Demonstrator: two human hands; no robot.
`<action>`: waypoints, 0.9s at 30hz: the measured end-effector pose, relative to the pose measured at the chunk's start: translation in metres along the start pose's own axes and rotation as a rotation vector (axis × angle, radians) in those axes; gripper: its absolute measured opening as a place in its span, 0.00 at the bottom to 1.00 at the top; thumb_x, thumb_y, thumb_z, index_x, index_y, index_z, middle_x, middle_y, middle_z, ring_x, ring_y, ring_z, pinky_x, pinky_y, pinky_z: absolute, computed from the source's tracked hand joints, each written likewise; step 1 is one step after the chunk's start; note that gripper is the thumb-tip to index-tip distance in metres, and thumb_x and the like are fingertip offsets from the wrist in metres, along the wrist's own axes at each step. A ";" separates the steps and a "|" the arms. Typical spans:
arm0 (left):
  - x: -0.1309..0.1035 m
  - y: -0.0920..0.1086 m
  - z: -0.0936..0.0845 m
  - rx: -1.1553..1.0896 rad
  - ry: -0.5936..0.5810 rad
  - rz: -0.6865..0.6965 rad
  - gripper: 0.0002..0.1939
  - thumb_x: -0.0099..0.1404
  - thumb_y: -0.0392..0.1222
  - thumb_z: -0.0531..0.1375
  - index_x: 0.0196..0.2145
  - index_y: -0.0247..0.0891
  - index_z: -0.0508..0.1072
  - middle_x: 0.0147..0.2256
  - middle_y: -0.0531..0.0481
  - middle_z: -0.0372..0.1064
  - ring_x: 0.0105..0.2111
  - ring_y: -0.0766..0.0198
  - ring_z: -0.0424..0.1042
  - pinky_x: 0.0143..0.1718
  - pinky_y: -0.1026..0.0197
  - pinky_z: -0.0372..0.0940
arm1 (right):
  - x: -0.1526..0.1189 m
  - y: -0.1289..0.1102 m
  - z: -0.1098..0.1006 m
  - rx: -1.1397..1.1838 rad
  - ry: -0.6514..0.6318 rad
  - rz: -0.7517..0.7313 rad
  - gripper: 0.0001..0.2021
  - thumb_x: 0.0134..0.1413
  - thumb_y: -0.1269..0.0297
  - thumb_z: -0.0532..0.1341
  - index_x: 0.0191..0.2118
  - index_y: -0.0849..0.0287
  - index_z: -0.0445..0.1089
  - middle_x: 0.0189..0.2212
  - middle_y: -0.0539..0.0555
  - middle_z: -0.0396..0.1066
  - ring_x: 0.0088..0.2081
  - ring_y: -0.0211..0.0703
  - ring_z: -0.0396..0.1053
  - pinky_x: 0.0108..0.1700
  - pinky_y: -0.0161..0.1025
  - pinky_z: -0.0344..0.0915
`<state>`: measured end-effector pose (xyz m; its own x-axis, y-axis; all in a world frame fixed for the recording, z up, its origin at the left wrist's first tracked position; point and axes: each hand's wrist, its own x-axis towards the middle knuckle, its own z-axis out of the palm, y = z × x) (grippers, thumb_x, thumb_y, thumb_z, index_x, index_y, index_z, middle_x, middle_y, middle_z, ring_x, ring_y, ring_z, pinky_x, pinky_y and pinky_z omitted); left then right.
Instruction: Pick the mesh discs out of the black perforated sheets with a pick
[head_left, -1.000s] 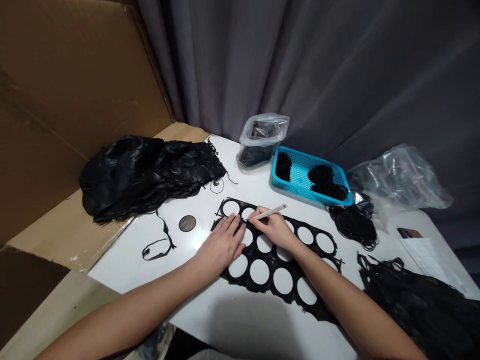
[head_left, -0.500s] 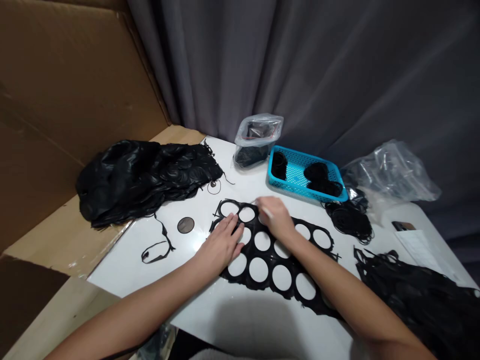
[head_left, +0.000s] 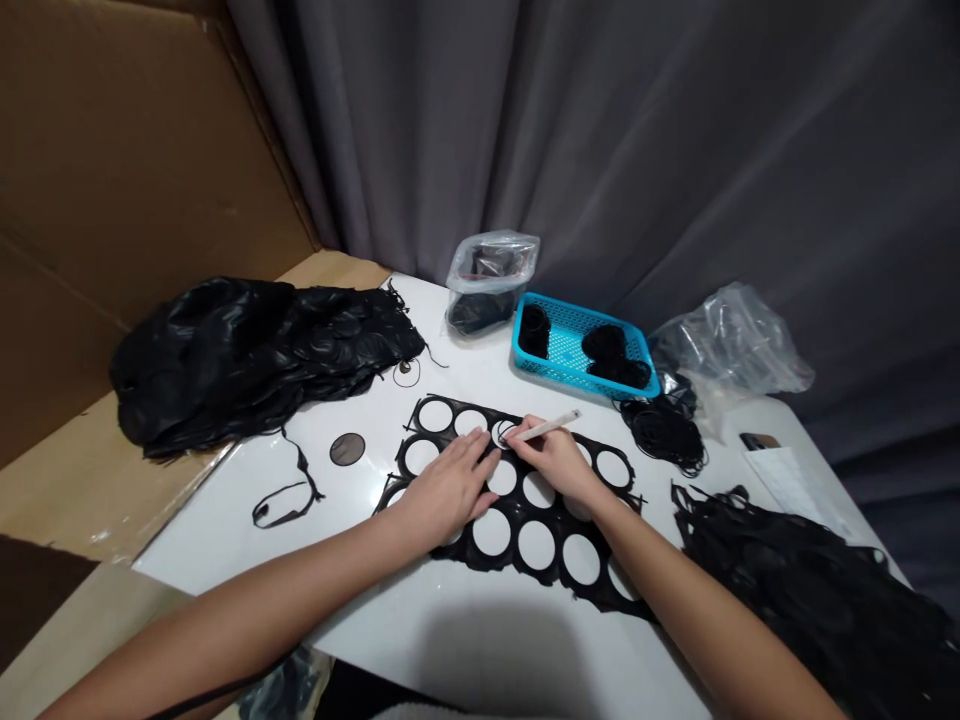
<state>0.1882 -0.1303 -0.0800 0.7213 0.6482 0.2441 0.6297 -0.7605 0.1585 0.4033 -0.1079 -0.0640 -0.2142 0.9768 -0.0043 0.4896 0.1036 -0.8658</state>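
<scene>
A black rubbery sheet (head_left: 520,509) with rows of round holes lies flat on the white table. My left hand (head_left: 456,483) rests on its left part, fingers stretched out and pressing down, holding nothing. Between the fingers of my right hand (head_left: 551,458) is a white pen-like tool (head_left: 551,425), its rear end pointing up to the right. The tool's tip is hidden at the fingertips, over a hole in the top row. A thin black ring (head_left: 501,434) shows in that hole, beside the fingertips; whether they touch it I cannot tell.
A pile of black sheets (head_left: 262,360) lies left, near a dark disc (head_left: 347,449). Behind stand a clear bag (head_left: 491,285) and a blue basket (head_left: 566,350) with black rings. More rings (head_left: 664,432), a plastic bag (head_left: 742,345) and black scraps (head_left: 810,590) lie right.
The view has shifted, so most things sit further left. My right hand has turned, showing the white tool more fully, and a black ring now shows at its fingertips. My left hand stays on the sheet.
</scene>
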 end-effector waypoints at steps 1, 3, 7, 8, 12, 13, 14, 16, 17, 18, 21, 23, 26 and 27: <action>-0.001 0.001 0.003 0.006 -0.007 -0.003 0.27 0.71 0.48 0.59 0.61 0.30 0.62 0.64 0.30 0.58 0.66 0.45 0.57 0.65 0.46 0.56 | -0.002 0.000 0.002 0.029 -0.001 0.007 0.08 0.59 0.58 0.60 0.32 0.55 0.68 0.37 0.52 0.78 0.39 0.46 0.73 0.43 0.41 0.67; -0.003 0.002 0.006 0.008 -0.012 -0.009 0.27 0.71 0.48 0.58 0.62 0.30 0.63 0.64 0.31 0.57 0.66 0.45 0.56 0.66 0.46 0.54 | -0.003 0.000 0.003 0.066 0.001 0.016 0.08 0.59 0.58 0.60 0.32 0.55 0.68 0.38 0.53 0.78 0.40 0.46 0.74 0.45 0.41 0.67; -0.006 0.002 0.005 0.001 -0.007 -0.009 0.26 0.71 0.47 0.59 0.61 0.30 0.64 0.65 0.31 0.57 0.66 0.46 0.56 0.67 0.46 0.53 | -0.004 -0.002 0.002 0.082 -0.006 0.008 0.06 0.59 0.60 0.61 0.34 0.56 0.70 0.38 0.53 0.77 0.41 0.46 0.74 0.47 0.42 0.66; -0.006 0.001 0.004 0.007 -0.008 -0.007 0.26 0.70 0.46 0.59 0.61 0.30 0.64 0.65 0.31 0.57 0.66 0.46 0.56 0.66 0.45 0.53 | -0.004 -0.002 0.002 0.079 -0.007 0.002 0.06 0.59 0.61 0.61 0.34 0.56 0.70 0.38 0.53 0.77 0.42 0.46 0.73 0.47 0.42 0.66; -0.006 0.001 0.005 0.020 -0.015 0.002 0.26 0.71 0.46 0.58 0.62 0.31 0.63 0.65 0.32 0.56 0.66 0.46 0.56 0.66 0.45 0.54 | -0.004 -0.002 0.004 0.062 0.007 -0.014 0.06 0.59 0.61 0.60 0.32 0.56 0.69 0.36 0.53 0.77 0.41 0.46 0.73 0.46 0.42 0.65; -0.006 0.001 0.005 0.014 -0.013 0.001 0.26 0.72 0.47 0.57 0.62 0.31 0.63 0.65 0.33 0.56 0.66 0.46 0.55 0.66 0.45 0.54 | -0.003 -0.001 0.004 0.063 0.011 -0.012 0.06 0.59 0.61 0.60 0.32 0.56 0.69 0.36 0.52 0.77 0.41 0.46 0.73 0.46 0.42 0.65; -0.006 0.000 0.005 0.008 -0.011 -0.001 0.25 0.72 0.47 0.56 0.62 0.32 0.63 0.65 0.33 0.56 0.67 0.46 0.55 0.66 0.45 0.54 | -0.003 -0.001 0.004 0.065 0.013 -0.011 0.06 0.59 0.61 0.60 0.32 0.56 0.69 0.36 0.52 0.77 0.40 0.45 0.73 0.46 0.41 0.66; -0.006 0.001 0.006 0.003 -0.010 -0.004 0.25 0.72 0.47 0.56 0.62 0.32 0.63 0.65 0.33 0.56 0.67 0.46 0.55 0.66 0.44 0.54 | -0.002 0.000 0.004 0.059 0.011 -0.019 0.06 0.60 0.62 0.60 0.32 0.56 0.69 0.36 0.52 0.76 0.40 0.45 0.73 0.46 0.42 0.66; -0.006 0.001 0.006 0.004 -0.012 -0.005 0.25 0.72 0.47 0.56 0.62 0.32 0.63 0.65 0.33 0.56 0.67 0.46 0.55 0.66 0.44 0.54 | -0.002 0.001 0.003 0.049 0.009 -0.029 0.06 0.60 0.62 0.60 0.32 0.55 0.68 0.36 0.52 0.76 0.40 0.46 0.73 0.46 0.42 0.66; -0.006 0.001 0.006 0.005 -0.014 -0.005 0.25 0.72 0.46 0.57 0.62 0.31 0.63 0.65 0.33 0.56 0.67 0.45 0.55 0.66 0.45 0.54 | -0.002 0.001 0.003 0.035 0.007 -0.043 0.06 0.60 0.62 0.60 0.32 0.55 0.68 0.35 0.52 0.76 0.40 0.46 0.72 0.47 0.42 0.66; -0.006 0.001 0.007 -0.013 -0.009 -0.008 0.25 0.72 0.46 0.56 0.62 0.32 0.63 0.66 0.33 0.56 0.67 0.46 0.55 0.66 0.45 0.53 | -0.007 0.001 0.006 -0.040 0.023 -0.125 0.07 0.62 0.64 0.59 0.31 0.54 0.66 0.36 0.53 0.74 0.42 0.47 0.72 0.48 0.44 0.66; -0.006 0.001 0.006 -0.035 -0.002 -0.015 0.25 0.72 0.46 0.56 0.62 0.33 0.62 0.66 0.34 0.55 0.67 0.48 0.54 0.66 0.45 0.53 | -0.013 0.002 0.011 -0.143 0.043 -0.220 0.07 0.64 0.65 0.57 0.32 0.54 0.66 0.39 0.55 0.74 0.44 0.49 0.71 0.49 0.47 0.65; -0.006 0.001 0.006 -0.046 -0.013 -0.020 0.26 0.72 0.45 0.57 0.63 0.34 0.61 0.66 0.34 0.55 0.67 0.48 0.55 0.66 0.45 0.53 | -0.018 0.005 0.020 -0.364 0.025 -0.361 0.07 0.65 0.68 0.54 0.39 0.54 0.69 0.47 0.60 0.74 0.50 0.54 0.69 0.52 0.52 0.62; -0.006 0.001 0.006 -0.042 -0.020 -0.020 0.26 0.71 0.45 0.57 0.63 0.34 0.61 0.66 0.34 0.56 0.67 0.47 0.55 0.66 0.45 0.53 | -0.017 0.007 0.021 -0.432 0.014 -0.384 0.08 0.65 0.69 0.53 0.42 0.55 0.69 0.48 0.61 0.74 0.50 0.55 0.68 0.51 0.53 0.61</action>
<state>0.1863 -0.1341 -0.0873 0.7148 0.6633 0.2218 0.6315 -0.7484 0.2030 0.3928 -0.1275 -0.0801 -0.4348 0.8562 0.2789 0.6803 0.5153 -0.5212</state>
